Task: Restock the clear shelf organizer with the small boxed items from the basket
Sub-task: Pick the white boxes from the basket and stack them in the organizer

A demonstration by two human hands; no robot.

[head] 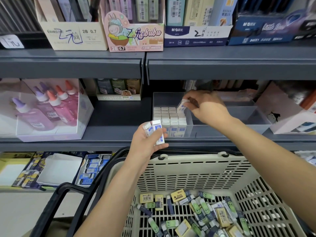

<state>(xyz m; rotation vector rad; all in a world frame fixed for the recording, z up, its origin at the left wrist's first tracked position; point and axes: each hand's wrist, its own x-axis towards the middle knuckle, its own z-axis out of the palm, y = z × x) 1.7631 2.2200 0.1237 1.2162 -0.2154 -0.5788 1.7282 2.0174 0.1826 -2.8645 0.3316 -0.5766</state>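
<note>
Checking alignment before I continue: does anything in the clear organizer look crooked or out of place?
Only one thing: the small box pinched in the right hand leans tilted at the back right of the rows in the clear organizer, not upright like the others. The rows themselves look straight.

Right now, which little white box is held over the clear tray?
The tilted box pinched by the right hand, over the back of the clear organizer. The rest stand in neat rows inside, and spare boxes sit gripped in the left hand.
</note>
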